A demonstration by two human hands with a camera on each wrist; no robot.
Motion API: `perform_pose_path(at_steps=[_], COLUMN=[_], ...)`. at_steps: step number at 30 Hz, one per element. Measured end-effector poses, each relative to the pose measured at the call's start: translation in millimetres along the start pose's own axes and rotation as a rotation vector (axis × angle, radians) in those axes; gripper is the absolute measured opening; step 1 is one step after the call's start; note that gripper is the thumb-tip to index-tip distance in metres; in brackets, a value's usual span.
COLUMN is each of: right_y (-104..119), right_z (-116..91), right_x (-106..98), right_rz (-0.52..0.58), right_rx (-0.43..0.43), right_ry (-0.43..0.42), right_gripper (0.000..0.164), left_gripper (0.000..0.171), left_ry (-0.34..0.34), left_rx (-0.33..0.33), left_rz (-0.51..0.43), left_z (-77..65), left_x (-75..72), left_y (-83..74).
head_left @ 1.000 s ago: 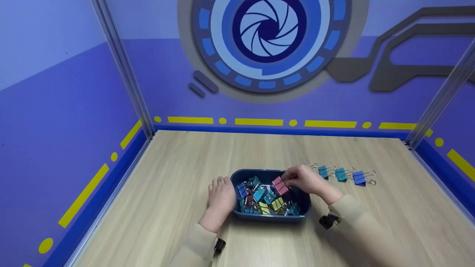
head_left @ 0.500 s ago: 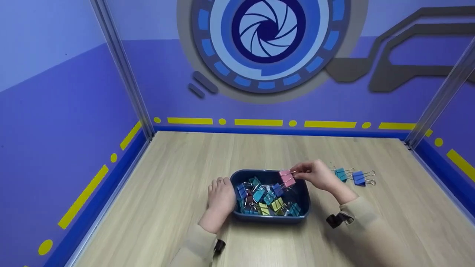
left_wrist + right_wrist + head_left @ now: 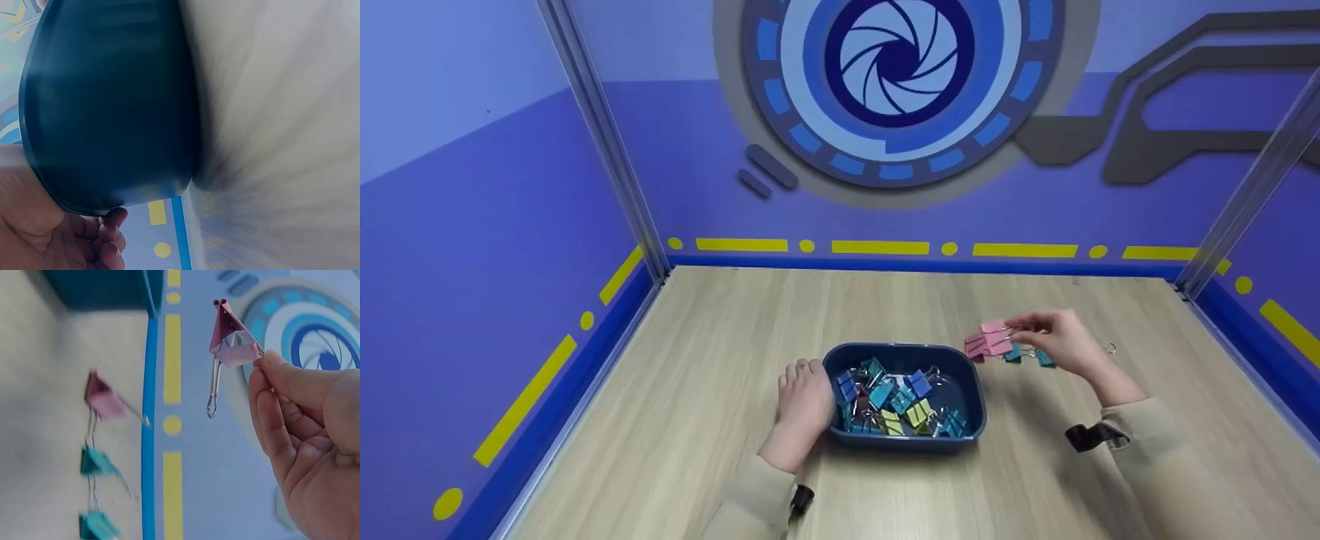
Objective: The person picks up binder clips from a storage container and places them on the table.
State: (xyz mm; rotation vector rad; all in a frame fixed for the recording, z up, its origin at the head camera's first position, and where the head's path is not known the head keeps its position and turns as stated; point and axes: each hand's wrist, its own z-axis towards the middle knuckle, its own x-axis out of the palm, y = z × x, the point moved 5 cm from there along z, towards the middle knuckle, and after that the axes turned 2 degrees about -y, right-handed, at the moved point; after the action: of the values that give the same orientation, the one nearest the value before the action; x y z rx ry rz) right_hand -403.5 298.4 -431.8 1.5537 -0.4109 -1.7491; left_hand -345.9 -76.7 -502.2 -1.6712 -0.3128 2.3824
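Observation:
In the head view, a pink binder clip (image 3: 997, 337) is held up by my right hand (image 3: 1063, 343), past the right rim of a dark blue bin (image 3: 906, 444). The right wrist view shows thumb and forefinger pinching one wire handle of this pink clip (image 3: 235, 349); its other handle hangs down. Another pink clip (image 3: 975, 346) lies on the table below, followed by teal clips (image 3: 1014, 354) in a row, partly covered by the hand. My left hand (image 3: 805, 397) rests against the bin's left side, fingers loosely bent by its far corner in the left wrist view.
Inside the bin lie several binder clips, among them a blue one (image 3: 919, 384), yellow ones (image 3: 919, 412) and teal ones (image 3: 954, 423). The wooden table (image 3: 750, 315) ends at blue-purple walls (image 3: 675, 165) at the back and both sides.
My right hand has lifted the pink clip out of the bin and carried it right, over the row of clips. A blue clip in the bin has come into view. The left hand stays put.

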Motion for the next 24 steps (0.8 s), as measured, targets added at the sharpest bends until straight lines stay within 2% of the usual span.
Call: perform_pose_path(at_steps=[7, 15, 24], right_y=[-33, -78, -129], right_z=[-11, -24, -42], right_x=[-37, -78, -109], right_rz=[-0.081, -0.167, -0.211], right_rx=[0.123, 0.143, 0.272], right_ry=[-0.032, -0.120, -0.187], right_gripper=[0.030, 0.030, 0.034], left_gripper=[0.015, 0.015, 0.014], left_ry=[-0.010, -0.010, -0.020], left_rx=[0.003, 0.010, 0.016], left_rz=[-0.002, -0.010, -0.002], left_z=[-0.1, 0.8, -0.1], left_x=[0.4, 0.8, -0.3], left_y=[0.4, 0.1, 0.1])
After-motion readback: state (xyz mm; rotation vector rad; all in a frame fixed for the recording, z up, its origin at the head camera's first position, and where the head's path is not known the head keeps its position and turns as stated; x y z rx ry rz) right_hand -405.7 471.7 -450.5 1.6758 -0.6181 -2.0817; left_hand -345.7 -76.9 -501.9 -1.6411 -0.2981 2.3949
